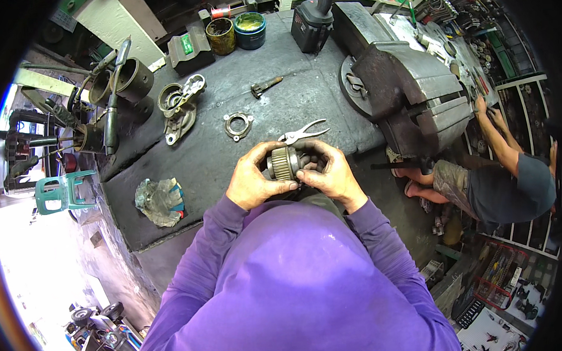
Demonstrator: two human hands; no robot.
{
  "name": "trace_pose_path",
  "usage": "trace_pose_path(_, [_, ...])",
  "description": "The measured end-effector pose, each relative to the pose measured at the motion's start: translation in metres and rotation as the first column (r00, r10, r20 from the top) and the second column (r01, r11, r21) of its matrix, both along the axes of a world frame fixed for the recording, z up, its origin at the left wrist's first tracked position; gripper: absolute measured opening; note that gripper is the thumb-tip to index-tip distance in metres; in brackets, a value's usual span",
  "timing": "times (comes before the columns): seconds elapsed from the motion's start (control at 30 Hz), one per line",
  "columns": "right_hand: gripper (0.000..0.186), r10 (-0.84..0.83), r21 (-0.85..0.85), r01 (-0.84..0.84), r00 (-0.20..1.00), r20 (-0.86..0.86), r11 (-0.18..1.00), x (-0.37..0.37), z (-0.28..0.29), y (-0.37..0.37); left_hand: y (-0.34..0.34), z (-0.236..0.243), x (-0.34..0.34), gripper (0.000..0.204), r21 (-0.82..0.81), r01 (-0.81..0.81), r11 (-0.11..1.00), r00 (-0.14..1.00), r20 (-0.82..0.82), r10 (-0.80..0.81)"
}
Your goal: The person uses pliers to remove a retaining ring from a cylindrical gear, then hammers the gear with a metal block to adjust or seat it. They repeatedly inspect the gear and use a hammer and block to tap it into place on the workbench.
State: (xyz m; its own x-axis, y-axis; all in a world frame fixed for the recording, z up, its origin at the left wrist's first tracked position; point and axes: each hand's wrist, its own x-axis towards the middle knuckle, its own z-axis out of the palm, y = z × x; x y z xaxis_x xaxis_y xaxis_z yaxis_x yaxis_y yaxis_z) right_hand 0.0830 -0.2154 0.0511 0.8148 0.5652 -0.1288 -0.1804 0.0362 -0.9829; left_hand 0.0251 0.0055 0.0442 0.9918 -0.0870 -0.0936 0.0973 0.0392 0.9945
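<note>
Metal cylinder snug in both grips

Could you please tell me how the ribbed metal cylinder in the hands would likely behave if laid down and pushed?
The ribbed metal cylinder is probably heavy for its size, since it looks like metal throughout. Its round side suggests it may roll if laid lengthwise. The close ridges around it could offer fingers some grip against slipping.

No text legible; marks on green packet too small.
</note>
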Motion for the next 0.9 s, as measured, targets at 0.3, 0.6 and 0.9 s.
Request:
trace_pose_path(0.3, [0.042,-0.213,-0.327,0.161,0.968,-0.132,0.931,-0.019,-0.039,-0.049,-0.015,0.0,-0.002,0.085,-0.196,-0.12,0.973,0.987,-0.131,0.096])
trace_pose_path(0.6, [0.033,-0.138,-0.355,0.061,0.971,-0.196,0.933,-0.012,-0.062,-0.082,-0.057,0.02,0.019,0.069,0.504,-0.321,0.802,0.945,0.121,0.303])
trace_pose_path(0.9, [0.035,0.02,-0.417,-0.032,0.999,-0.034,0.908,0.023,-0.076,-0.12,-0.099,0.021,0.028,0.071,0.497,-0.373,0.783,0.926,0.154,0.344])
